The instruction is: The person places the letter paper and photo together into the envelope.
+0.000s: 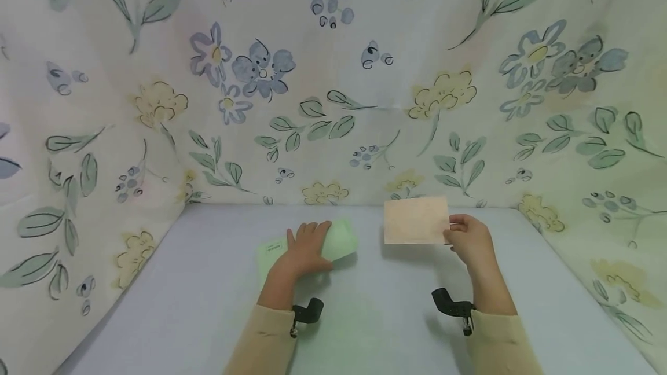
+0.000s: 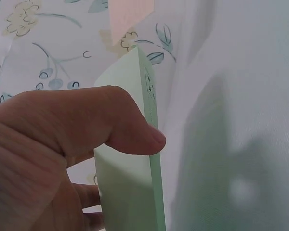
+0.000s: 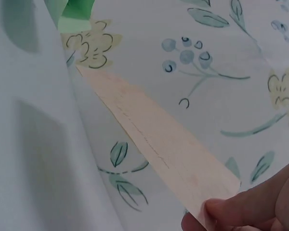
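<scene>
My left hand (image 1: 301,254) grips a pale green envelope (image 1: 341,240), thumb toward me and fingers over its far side. In the left wrist view the envelope (image 2: 125,84) stands on edge, and small dark print shows on its narrow side. The right wrist view shows its end (image 3: 76,17) gaping a little. To the right, my right hand (image 1: 473,242) pinches a peach card (image 1: 416,222) by its right edge, holding it above the table. A line of script-like writing runs along the card (image 3: 151,130) in the right wrist view.
A white table (image 1: 208,305) lies under both hands. Behind it and along both sides hangs a floral cloth (image 1: 333,149). Black wrist mounts (image 1: 452,305) stick out inward from both sleeves, and soft shadows fall on the tabletop.
</scene>
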`<action>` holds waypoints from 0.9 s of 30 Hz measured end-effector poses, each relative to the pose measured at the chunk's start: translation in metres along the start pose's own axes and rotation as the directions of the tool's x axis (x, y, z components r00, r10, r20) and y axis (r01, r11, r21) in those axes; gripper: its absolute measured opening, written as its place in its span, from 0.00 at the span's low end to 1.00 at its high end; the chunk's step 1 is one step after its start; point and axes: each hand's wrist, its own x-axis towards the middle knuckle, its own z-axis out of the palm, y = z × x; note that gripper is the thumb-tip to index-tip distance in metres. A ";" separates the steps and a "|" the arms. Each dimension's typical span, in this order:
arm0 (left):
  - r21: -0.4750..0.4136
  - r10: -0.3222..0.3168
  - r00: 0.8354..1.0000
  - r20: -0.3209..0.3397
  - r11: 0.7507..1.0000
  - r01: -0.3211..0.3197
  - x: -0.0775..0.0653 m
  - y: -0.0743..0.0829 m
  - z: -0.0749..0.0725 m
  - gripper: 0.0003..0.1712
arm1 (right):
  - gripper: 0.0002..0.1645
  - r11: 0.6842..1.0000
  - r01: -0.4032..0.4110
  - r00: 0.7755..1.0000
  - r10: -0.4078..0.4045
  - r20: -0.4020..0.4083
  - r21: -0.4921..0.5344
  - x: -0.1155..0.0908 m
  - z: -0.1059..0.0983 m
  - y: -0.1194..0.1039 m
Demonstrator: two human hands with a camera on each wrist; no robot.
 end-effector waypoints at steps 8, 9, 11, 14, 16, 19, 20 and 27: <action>0.010 -0.003 1.000 0.023 1.000 0.003 -0.001 0.013 0.001 0.53 | 0.25 0.996 0.026 0.996 -0.033 0.088 0.086 -0.009 0.001 -0.007; 0.014 -0.007 1.000 0.021 1.000 0.007 -0.002 0.013 0.000 0.53 | 0.24 0.995 0.034 0.994 -0.042 0.098 0.090 -0.009 0.002 -0.009; 0.016 -0.016 1.000 0.017 1.000 0.016 -0.001 0.013 -0.001 0.53 | 0.23 0.994 0.049 0.991 -0.061 0.121 0.099 -0.009 0.006 -0.011; 0.013 -0.013 1.000 0.008 1.000 0.013 -0.001 0.012 0.000 0.54 | 0.22 0.992 0.069 0.984 -0.085 0.155 0.106 -0.009 0.012 -0.014; 0.005 -0.007 1.000 0.007 1.000 0.007 0.000 0.011 0.001 0.54 | 0.21 0.991 0.075 0.980 -0.093 0.173 0.107 -0.009 0.015 -0.015; -0.004 -0.007 1.000 0.013 1.000 0.007 0.001 0.012 0.004 0.54 | 0.20 0.991 0.081 0.975 -0.101 0.199 0.104 -0.011 0.019 -0.016; -0.009 -0.009 1.000 0.014 1.000 0.009 0.001 0.012 0.005 0.54 | 0.20 0.991 0.084 0.973 -0.104 0.206 0.103 -0.012 0.020 -0.017; 0.010 -0.010 1.000 0.008 1.000 0.010 -0.001 0.014 0.003 0.55 | 0.20 0.992 0.106 0.967 -0.120 0.225 0.072 -0.013 0.027 -0.018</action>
